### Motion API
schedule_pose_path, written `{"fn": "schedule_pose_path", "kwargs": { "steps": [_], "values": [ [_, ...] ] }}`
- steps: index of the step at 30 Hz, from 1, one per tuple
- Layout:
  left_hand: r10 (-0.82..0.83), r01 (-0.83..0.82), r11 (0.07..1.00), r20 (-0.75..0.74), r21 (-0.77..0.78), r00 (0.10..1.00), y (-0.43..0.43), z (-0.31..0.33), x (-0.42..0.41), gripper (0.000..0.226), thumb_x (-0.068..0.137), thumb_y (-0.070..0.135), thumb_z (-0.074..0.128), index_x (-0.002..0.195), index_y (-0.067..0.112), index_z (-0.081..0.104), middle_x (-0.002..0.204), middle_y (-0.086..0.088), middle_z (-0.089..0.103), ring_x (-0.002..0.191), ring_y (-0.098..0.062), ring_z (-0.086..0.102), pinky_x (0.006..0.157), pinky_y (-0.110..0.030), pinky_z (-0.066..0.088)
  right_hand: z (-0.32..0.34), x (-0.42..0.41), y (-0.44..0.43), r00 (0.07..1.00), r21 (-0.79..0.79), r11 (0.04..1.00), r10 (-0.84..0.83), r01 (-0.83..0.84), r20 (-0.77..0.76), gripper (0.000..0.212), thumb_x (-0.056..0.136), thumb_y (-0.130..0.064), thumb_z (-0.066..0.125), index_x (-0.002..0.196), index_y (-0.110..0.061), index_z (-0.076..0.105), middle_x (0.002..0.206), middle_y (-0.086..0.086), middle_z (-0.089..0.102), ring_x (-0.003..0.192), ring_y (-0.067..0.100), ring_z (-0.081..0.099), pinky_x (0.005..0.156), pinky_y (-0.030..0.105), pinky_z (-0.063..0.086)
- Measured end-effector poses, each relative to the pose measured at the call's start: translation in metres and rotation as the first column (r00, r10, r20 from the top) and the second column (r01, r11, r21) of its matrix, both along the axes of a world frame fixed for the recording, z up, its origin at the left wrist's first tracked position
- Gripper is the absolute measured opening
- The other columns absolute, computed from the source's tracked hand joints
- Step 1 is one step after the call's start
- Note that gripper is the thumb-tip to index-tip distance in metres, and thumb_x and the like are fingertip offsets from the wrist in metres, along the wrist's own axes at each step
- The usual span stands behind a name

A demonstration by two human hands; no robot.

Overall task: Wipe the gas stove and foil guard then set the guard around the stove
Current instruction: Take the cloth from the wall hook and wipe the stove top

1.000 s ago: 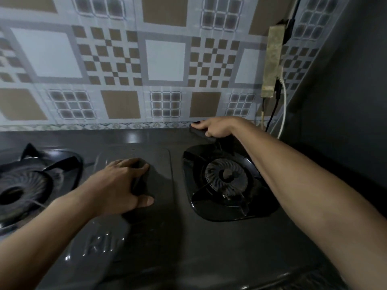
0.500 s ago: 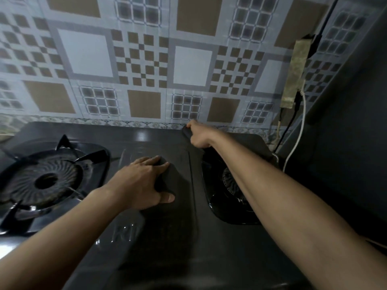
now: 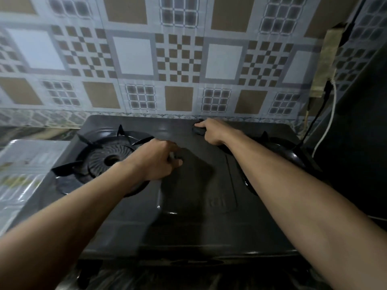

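A black two-burner gas stove (image 3: 188, 222) fills the middle of the view. My right hand (image 3: 211, 131) reaches to the stove's back edge near its centre and grips a small dark cloth (image 3: 198, 130) pressed against the top. My left hand (image 3: 157, 160) rests on the centre panel beside the left burner (image 3: 109, 159), fingers slightly bent and holding nothing. The right burner (image 3: 278, 147) is mostly hidden behind my right forearm. A shiny foil-like sheet (image 3: 27, 164) lies flat to the left of the stove.
A patterned tile wall (image 3: 180, 59) rises directly behind the stove. At the right, a dark side wall (image 3: 360, 122) stands close, with a black and a white cable (image 3: 328, 114) hanging from a fitting on the wall.
My right hand has slid the cloth leftward along the stove's back edge, from behind the right burner to the centre. The left hand stays on the centre panel. The view has swung left.
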State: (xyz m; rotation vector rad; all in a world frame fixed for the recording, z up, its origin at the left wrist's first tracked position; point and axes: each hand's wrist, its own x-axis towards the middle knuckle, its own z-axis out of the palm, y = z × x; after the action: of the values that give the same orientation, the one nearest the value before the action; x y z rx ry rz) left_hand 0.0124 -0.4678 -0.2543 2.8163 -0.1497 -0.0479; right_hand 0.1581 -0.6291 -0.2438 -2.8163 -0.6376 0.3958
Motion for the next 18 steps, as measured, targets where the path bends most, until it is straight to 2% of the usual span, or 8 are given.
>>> {"fn": "schedule_pose_path", "kwargs": {
  "steps": [1,3,6,8,11,14,16,18],
  "values": [
    [0.024,-0.024,1.000,0.014,0.012,1.000,0.010,0.002,-0.004,0.032,0.084,0.045,0.058,0.113,0.036,0.066,0.108,0.011,0.068,0.095,-0.016,0.065,0.081,-0.032,0.053,0.002,-0.008,0.007,1.000,0.004,1.000,0.015,-0.015,-0.001,0.072,0.092,0.010,0.040,0.149,-0.033,0.041,0.156,0.009,0.035,0.109,0.028,0.057,0.066,0.027,0.041],
    [0.055,-0.058,0.997,0.051,0.051,0.997,0.030,0.006,-0.014,0.037,0.082,0.049,0.052,0.113,0.036,0.066,0.110,0.004,0.071,0.099,-0.024,0.067,0.083,-0.040,0.056,0.005,-0.029,0.021,0.999,0.015,0.999,0.053,-0.053,-0.002,0.069,0.092,0.007,0.041,0.147,-0.036,0.045,0.152,0.009,0.042,0.118,0.031,0.055,0.071,0.030,0.043],
    [0.061,-0.071,0.992,0.098,0.105,0.993,0.059,0.008,-0.030,0.044,0.088,0.044,0.054,0.127,0.026,0.064,0.133,-0.004,0.062,0.123,-0.029,0.056,0.099,-0.046,0.048,0.008,-0.066,0.041,0.995,0.011,0.996,0.089,-0.089,-0.035,0.068,0.092,0.006,0.040,0.145,-0.036,0.046,0.147,0.008,0.047,0.115,0.031,0.056,0.081,0.037,0.050],
    [0.073,-0.086,0.984,0.086,0.157,0.994,0.076,0.006,-0.040,0.055,0.092,0.052,0.048,0.136,0.021,0.058,0.146,-0.007,0.050,0.138,-0.028,0.039,0.109,-0.052,0.038,0.008,-0.092,0.051,0.996,0.008,0.997,0.079,-0.078,-0.040,0.061,0.092,0.002,0.041,0.143,-0.033,0.046,0.137,0.011,0.052,0.100,0.028,0.057,0.068,0.034,0.047],
    [0.122,-0.116,0.975,-0.023,0.189,0.992,0.097,-0.004,-0.051,0.064,0.095,0.063,0.035,0.150,0.029,0.038,0.158,-0.009,0.029,0.148,-0.030,0.019,0.114,-0.061,0.022,0.001,-0.132,0.059,0.999,0.013,0.999,0.030,-0.030,-0.011,0.047,0.095,-0.009,0.046,0.139,-0.026,0.043,0.123,0.013,0.055,0.082,0.023,0.055,0.055,0.032,0.039],
    [0.113,-0.102,0.981,-0.058,0.166,0.992,0.109,-0.009,-0.058,0.074,0.094,0.069,0.029,0.157,0.032,0.016,0.166,-0.009,0.009,0.152,-0.032,0.005,0.116,-0.064,0.010,-0.014,-0.167,0.059,0.998,0.046,0.999,-0.015,0.011,0.069,0.046,0.098,-0.019,0.048,0.143,-0.027,0.044,0.133,0.014,0.057,0.113,0.035,0.056,0.083,0.038,0.049],
    [0.088,-0.078,0.983,-0.050,0.167,0.995,0.114,-0.010,-0.062,0.073,0.094,0.069,0.027,0.157,0.034,0.015,0.166,-0.009,0.006,0.152,-0.032,0.004,0.116,-0.066,0.008,-0.022,-0.185,0.055,0.987,0.075,0.996,-0.049,0.038,0.151,0.044,0.098,-0.028,0.048,0.142,-0.030,0.049,0.136,0.012,0.058,0.127,0.033,0.048,0.102,0.043,0.038],
    [0.051,-0.042,0.981,-0.043,0.190,0.998,0.120,-0.010,-0.066,0.070,0.094,0.070,0.024,0.156,0.037,0.016,0.166,-0.009,0.008,0.152,-0.032,0.006,0.115,-0.067,0.008,-0.030,-0.203,0.051,0.971,0.098,0.994,-0.062,0.040,0.233,0.043,0.098,-0.034,0.048,0.140,-0.031,0.053,0.136,0.004,0.058,0.133,0.026,0.039,0.111,0.044,0.026]
  ]
}}
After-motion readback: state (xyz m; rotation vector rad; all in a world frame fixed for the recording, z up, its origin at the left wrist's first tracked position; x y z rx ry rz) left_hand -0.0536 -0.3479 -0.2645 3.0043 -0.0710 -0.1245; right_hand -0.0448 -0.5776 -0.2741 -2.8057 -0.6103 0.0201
